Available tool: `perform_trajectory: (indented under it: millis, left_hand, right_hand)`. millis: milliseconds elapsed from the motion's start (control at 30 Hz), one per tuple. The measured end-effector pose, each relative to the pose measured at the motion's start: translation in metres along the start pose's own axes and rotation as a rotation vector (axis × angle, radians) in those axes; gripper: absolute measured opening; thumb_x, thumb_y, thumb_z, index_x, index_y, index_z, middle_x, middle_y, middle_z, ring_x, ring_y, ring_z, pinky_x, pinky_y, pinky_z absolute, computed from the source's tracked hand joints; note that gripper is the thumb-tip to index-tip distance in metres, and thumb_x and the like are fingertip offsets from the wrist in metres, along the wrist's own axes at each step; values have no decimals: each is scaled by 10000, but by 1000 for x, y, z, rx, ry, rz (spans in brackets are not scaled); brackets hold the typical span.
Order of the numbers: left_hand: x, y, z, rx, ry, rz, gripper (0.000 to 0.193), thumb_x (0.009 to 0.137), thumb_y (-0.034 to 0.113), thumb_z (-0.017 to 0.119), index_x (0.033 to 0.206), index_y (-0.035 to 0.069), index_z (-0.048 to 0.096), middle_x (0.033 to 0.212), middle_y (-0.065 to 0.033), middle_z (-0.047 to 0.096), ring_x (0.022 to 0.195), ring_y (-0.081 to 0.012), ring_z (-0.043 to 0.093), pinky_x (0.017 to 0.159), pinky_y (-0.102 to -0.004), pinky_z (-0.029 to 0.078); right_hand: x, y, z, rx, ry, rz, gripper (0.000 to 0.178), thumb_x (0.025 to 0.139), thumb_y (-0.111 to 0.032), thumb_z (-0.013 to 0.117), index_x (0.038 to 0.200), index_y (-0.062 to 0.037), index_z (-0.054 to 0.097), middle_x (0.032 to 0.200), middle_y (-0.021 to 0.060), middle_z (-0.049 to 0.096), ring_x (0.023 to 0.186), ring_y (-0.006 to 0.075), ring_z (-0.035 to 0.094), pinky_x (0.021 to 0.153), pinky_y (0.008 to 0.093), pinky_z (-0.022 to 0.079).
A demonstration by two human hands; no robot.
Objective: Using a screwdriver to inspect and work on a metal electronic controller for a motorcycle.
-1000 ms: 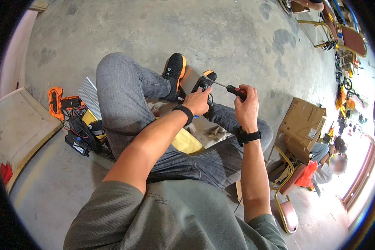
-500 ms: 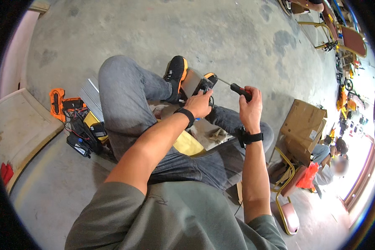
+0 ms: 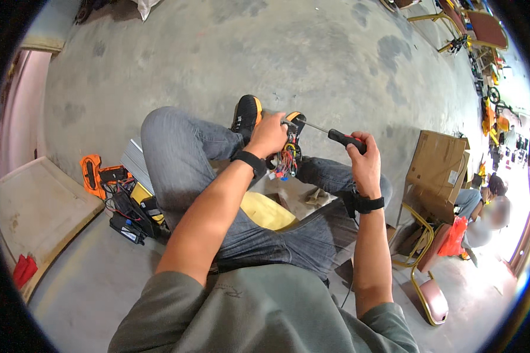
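Observation:
My left hand (image 3: pixel 268 137) is closed round a small device that it mostly hides. A bundle of coloured wires (image 3: pixel 287 160) with plug ends hangs from the device below my fingers, between my shins. My right hand (image 3: pixel 365 162) grips a screwdriver by its black and red handle (image 3: pixel 343 139). The thin metal shaft (image 3: pixel 315 126) points left, its tip close to the upper end of the device beside my left fingers. Whether the tip touches it, I cannot tell.
Yellow material (image 3: pixel 268 210) lies between my legs. An orange tool (image 3: pixel 94 173), a ribbed metal piece (image 3: pixel 136 162) and a black box with cables (image 3: pixel 126 228) are at left. A cardboard box (image 3: pixel 434 162) and a gold-framed chair (image 3: pixel 421 241) stand at right, near another person.
My left hand has turned the device, so the wire bundle now shows and its flat grey face does not. My right hand has come slightly lower and right with the screwdriver.

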State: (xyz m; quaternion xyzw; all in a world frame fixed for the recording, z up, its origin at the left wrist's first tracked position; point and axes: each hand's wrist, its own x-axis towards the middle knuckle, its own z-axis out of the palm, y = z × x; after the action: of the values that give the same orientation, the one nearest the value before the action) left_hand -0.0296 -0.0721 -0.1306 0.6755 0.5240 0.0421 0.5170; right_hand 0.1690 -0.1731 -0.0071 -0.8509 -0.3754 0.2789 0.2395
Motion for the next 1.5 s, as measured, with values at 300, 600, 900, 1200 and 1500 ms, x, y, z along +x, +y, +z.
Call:
perform_trajectory:
  millis: [300,600,900,1200,1500]
  left_hand:
    - [11,-1,-12,-211,-80,323,285,887,22,550,1161,10,625,976,-156,694,890,-240,676,801,-337,523]
    - [38,10,-72,-236,-117,-15,180,930,106,521,946,-37,629,741,-118,688,605,-190,681,555,-342,527]
    - [43,7,-109,-459,15,-95,218,929,217,610,925,0,618,726,-52,641,600,-118,578,551,-286,463]
    - [52,18,-103,-623,-27,-76,216,969,157,525,1036,-26,618,873,-85,659,718,-145,615,654,-284,514]
    - [48,20,-105,-572,-94,-70,235,956,215,577,924,-11,630,789,-88,668,646,-147,606,601,-293,498]
  right_hand:
    - [1,2,-6,411,-124,49,291,818,-84,607,1090,19,595,891,79,661,772,136,582,729,274,471]
    - [11,-5,-7,342,-95,72,275,877,-130,597,1106,21,594,842,75,654,756,144,615,702,292,480]
    - [11,-1,37,-45,-102,-176,276,881,-193,635,1087,-9,627,957,166,590,820,290,592,754,371,484]
    - [0,-32,50,-112,-115,-231,267,863,-158,663,1075,-2,617,973,158,576,804,274,587,745,362,487]
    - [-2,-34,64,-127,-99,-326,246,862,-129,658,1062,5,608,973,164,574,813,285,591,746,362,487]
